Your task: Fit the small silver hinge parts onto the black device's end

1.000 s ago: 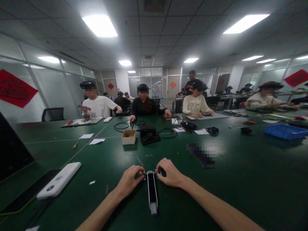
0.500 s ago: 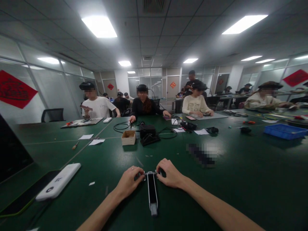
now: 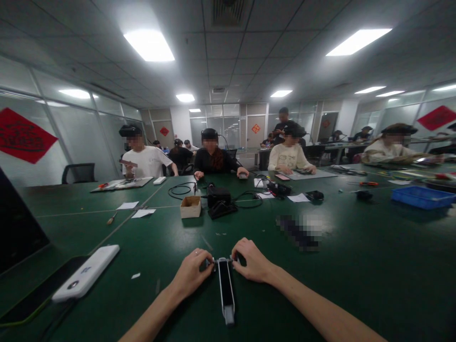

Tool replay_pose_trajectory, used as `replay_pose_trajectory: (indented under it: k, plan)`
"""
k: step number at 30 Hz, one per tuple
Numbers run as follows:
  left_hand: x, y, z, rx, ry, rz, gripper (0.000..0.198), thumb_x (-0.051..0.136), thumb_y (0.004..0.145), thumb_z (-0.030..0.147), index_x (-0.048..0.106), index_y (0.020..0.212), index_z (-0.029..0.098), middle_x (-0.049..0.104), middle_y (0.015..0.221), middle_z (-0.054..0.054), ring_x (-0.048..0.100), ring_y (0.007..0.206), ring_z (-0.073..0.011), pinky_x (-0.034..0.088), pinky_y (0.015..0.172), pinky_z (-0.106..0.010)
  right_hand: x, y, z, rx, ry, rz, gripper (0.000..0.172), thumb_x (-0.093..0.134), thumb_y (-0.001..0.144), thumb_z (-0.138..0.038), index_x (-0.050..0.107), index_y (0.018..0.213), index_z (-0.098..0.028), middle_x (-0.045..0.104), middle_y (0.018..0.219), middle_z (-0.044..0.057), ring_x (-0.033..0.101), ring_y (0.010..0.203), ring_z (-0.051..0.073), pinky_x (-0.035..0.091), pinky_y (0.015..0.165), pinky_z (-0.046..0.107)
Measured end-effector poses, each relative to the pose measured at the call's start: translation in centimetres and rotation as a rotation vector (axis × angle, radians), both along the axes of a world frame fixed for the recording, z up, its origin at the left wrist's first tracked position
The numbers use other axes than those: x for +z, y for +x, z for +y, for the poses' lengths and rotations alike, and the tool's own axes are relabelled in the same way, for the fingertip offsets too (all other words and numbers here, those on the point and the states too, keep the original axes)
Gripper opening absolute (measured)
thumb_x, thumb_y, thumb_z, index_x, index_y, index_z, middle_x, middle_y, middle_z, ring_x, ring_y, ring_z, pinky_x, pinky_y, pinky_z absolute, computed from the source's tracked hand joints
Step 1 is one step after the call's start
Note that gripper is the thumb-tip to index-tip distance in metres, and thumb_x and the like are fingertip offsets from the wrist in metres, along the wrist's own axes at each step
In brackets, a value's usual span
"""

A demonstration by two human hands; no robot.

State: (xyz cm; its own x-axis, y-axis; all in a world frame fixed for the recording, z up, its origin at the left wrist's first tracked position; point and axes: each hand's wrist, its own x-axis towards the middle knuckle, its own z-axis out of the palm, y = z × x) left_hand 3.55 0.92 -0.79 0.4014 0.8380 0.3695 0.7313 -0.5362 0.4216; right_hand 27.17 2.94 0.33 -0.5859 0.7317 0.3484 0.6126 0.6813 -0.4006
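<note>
A long narrow black device with a pale frame (image 3: pixel 226 290) lies on the green table (image 3: pixel 356 266), its length running away from me. My left hand (image 3: pixel 194 274) pinches its far end from the left, fingers curled. From the right, my right hand (image 3: pixel 251 261) pinches that same far end, fingers closed too. Small metal parts show at the fingertips; I cannot make them out.
A white power bank (image 3: pixel 86 272) lies on a dark phone or tablet at the left. Mid-table stand a small cardboard box (image 3: pixel 190 207) and a black device with cables (image 3: pixel 219 200). A blue tray (image 3: pixel 422 196) sits far right. Several people work across the table.
Both hands stay pinched on the device's far end. The view has shifted slightly, so hands and device sit a little lower in frame.
</note>
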Motion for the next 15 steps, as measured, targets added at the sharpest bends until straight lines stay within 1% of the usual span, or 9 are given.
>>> replay_pose_trajectory:
  k: [5, 9, 12, 15]
  plan:
    - [0.3, 0.0, -0.1, 0.005, -0.022, 0.014, 0.010, 0.052, 0.086, 0.024, 0.060, 0.087, 0.019, 0.063, 0.083, -0.002, 0.057, 0.077, -0.0165, 0.045, 0.070, -0.027, 0.3, 0.0, -0.2, -0.014, -0.020, -0.011, 0.008, 0.057, 0.081, -0.024, 0.059, 0.085, -0.018, 0.059, 0.090, 0.004, 0.049, 0.088, 0.018, 0.041, 0.078, 0.033]
    - [0.3, 0.1, -0.1, 0.000, -0.025, 0.008, 0.011, 0.050, 0.085, 0.022, 0.060, 0.090, 0.019, 0.062, 0.087, -0.003, 0.057, 0.079, -0.0167, 0.045, 0.071, -0.027, 0.2, -0.1, -0.1, -0.005, -0.014, -0.009, 0.007, 0.056, 0.081, -0.024, 0.059, 0.084, -0.018, 0.060, 0.089, 0.004, 0.050, 0.088, 0.019, 0.041, 0.078, 0.033]
    - [0.2, 0.3, -0.3, -0.002, -0.006, 0.002, 0.011, 0.053, 0.081, 0.016, 0.060, 0.089, 0.019, 0.062, 0.086, -0.003, 0.057, 0.080, -0.0165, 0.045, 0.072, -0.026, -0.2, -0.2, -0.1, -0.003, -0.011, -0.004, 0.006, 0.056, 0.081, -0.023, 0.059, 0.083, -0.018, 0.060, 0.088, 0.005, 0.050, 0.087, 0.019, 0.041, 0.078, 0.034]
    - [-0.1, 0.3, -0.5, -0.016, 0.011, 0.000, 0.011, 0.056, 0.079, 0.015, 0.061, 0.089, 0.019, 0.062, 0.085, -0.002, 0.057, 0.080, -0.0159, 0.045, 0.074, -0.026, -1.0, -0.2, 0.2, 0.001, -0.043, -0.001, 0.008, 0.054, 0.082, -0.023, 0.059, 0.085, -0.018, 0.060, 0.090, 0.006, 0.051, 0.087, 0.020, 0.041, 0.077, 0.035]
